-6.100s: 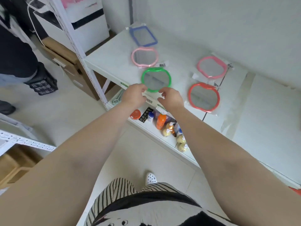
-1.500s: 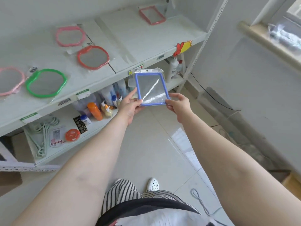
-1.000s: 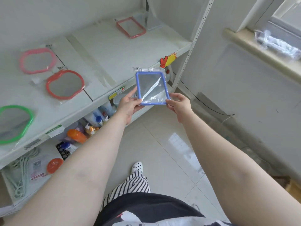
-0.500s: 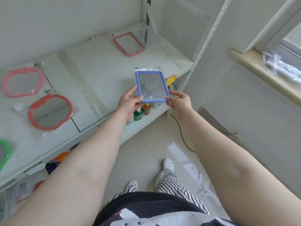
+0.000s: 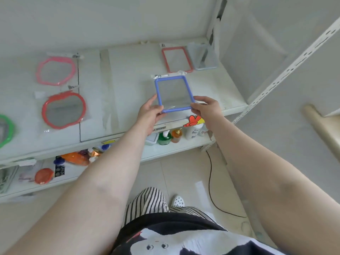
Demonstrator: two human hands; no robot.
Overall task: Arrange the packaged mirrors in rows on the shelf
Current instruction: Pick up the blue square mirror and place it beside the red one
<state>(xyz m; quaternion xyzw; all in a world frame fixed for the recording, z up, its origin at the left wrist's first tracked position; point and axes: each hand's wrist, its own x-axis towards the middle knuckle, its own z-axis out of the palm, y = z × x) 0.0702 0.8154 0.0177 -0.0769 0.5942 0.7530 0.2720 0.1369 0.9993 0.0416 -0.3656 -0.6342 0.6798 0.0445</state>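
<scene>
I hold the blue rectangular packaged mirror (image 5: 173, 93) over the right half of the top shelf (image 5: 128, 92), towards its front edge; whether its underside touches the shelf I cannot tell. My left hand (image 5: 150, 115) grips the near left corner of the frame, thumb on top and fingers curled beneath. My right hand (image 5: 207, 108) pinches the near right corner in the same manner. The clear wrapper's flap projects past the far edge of the frame. At the back right corner of the shelf lies a red rectangular mirror (image 5: 176, 59), with a pale blue-grey rectangular mirror (image 5: 204, 57) just beside it on the right; both are apart from the one I hold. On the left half of the shelf lie a pink rounded mirror (image 5: 56, 70) towards the back and a red rounded mirror (image 5: 63, 110) nearer the front, one behind the other. A green rounded mirror (image 5: 6, 130) is cut off by the left border of the view. On the lower shelf (image 5: 184, 146) stand a green bottle (image 5: 164, 138), an orange bottle (image 5: 177, 135) and a white bottle (image 5: 193, 130) below the right front edge.
</scene>
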